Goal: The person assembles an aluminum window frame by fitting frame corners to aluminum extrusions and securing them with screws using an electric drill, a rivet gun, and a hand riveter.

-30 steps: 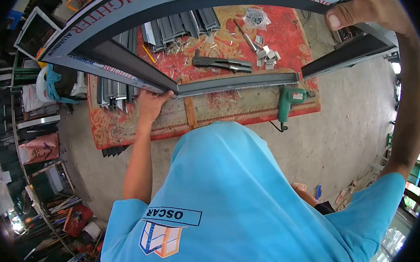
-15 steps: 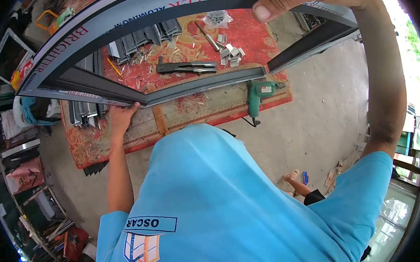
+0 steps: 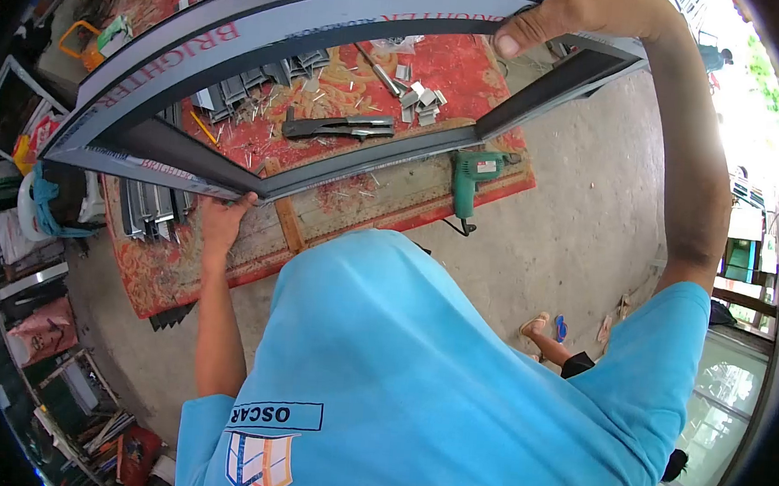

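Note:
A dark grey aluminium window frame [image 3: 323,160], with printed protective film on its profiles, stands tilted over the workbench. My left hand [image 3: 223,224] grips its lower left corner, the thumb along the lower edge. Higher up on the right, my right hand [image 3: 575,14] is closed over the upper bar, thumb on the inner face and the other fingers hidden behind it. Through the frame's opening I see a black hand riveter [image 3: 339,127] lying on the bench. A green power drill [image 3: 468,185] lies just past the frame's lower right corner, near the bench edge.
The workbench [image 3: 502,189] has a red patterned cover and a bare wooden strip. On it are short metal pieces [image 3: 425,103], scattered rivets, a yellow pencil [image 3: 203,127] and cut profiles [image 3: 150,208]. Behind me to the right, another person's foot [image 3: 535,325] shows on the concrete floor.
The frame has tilted slightly, its upper bar now lower in view and showing more of its outer edge. My right hand has moved with it. Both hands keep their hold.

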Motion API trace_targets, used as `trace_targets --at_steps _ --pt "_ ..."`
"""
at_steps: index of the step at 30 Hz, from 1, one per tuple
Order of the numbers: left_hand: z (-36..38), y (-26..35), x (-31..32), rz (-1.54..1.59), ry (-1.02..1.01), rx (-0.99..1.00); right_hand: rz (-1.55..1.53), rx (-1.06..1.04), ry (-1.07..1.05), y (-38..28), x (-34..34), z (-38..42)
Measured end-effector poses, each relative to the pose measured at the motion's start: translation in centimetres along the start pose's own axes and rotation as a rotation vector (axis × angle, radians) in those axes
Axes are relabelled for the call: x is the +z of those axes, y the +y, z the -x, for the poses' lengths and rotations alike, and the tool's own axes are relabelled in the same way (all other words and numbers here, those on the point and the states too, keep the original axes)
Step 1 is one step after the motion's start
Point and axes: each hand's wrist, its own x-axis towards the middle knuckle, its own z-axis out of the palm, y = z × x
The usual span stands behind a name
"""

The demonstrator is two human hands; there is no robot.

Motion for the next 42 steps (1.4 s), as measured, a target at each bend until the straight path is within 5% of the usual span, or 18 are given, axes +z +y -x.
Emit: trace_targets --at_steps 8,12,14,15,17,18,21,22,23,24,25,26,27,35,38,42 --pt "-0.1 -0.9 0.5 0.148 -0.004 -0.084 -0.015 0.183 0.008 0.5 -0.6 0.8" --pt "-0.4 -1.7 0.2 0.153 -0.042 -0.120 0.001 0.088 0.044 3.2 -0.2 1.4" --pt "-0.3 0.0 0.0 -0.092 -0.105 -0.109 0.601 0.089 0.165 1.9 -0.2 3.0" --pt "-0.3 0.4 0.1 -0.091 -0.114 -0.107 0.599 0.098 0.168 1.7 0.4 4.1" --pt "-0.6 0.9 0.5 -0.087 -0.119 -0.132 0.598 -0.167 0.547 2.3 1.4 6.7" --pt "-0.6 0.9 0.6 -0.080 -0.122 -0.128 0.605 -0.163 0.546 3.9 2.0 7.7" --pt "-0.5 0.6 0.7 -0.175 -0.096 -0.139 0.281 -0.252 1.885 14.5 7.4 10.1" --pt "-0.4 0.4 0.8 -0.167 -0.093 -0.117 -0.072 -0.380 1.949 19.6 9.8 11.0" --pt "-0.5 0.2 0.7 -0.160 -0.090 -0.092 -0.212 -0.131 2.031 24.5 13.6 11.1" --pt "-0.5 -0.2 0.7 -0.164 -0.087 -0.086 -0.205 0.265 1.936 27.0 16.7 9.9" --pt "-0.5 -0.8 0.7 -0.090 -0.097 -0.115 -0.271 0.589 1.529 32.2 20.0 10.2" --pt "-0.5 -1.4 0.7 -0.016 -0.109 -0.144 -0.114 0.722 1.509 35.4 23.9 7.3" --pt "-0.5 -1.8 0.6 -0.020 -0.113 -0.138 -0.640 0.573 1.356 31.8 24.4 5.2" --pt "-0.3 -1.3 1.5 -0.083 -0.036 0.029 -0.213 0.686 1.497 32.6 25.4 3.8" --pt "0.3 -1.3 1.1 -0.329 -0.107 -0.117 -0.250 0.816 1.347 32.9 25.4 4.6" --pt "0.6 -2.3 1.5 -0.190 -0.068 -0.093 -0.294 0.643 1.389 35.5 26.6 5.1"
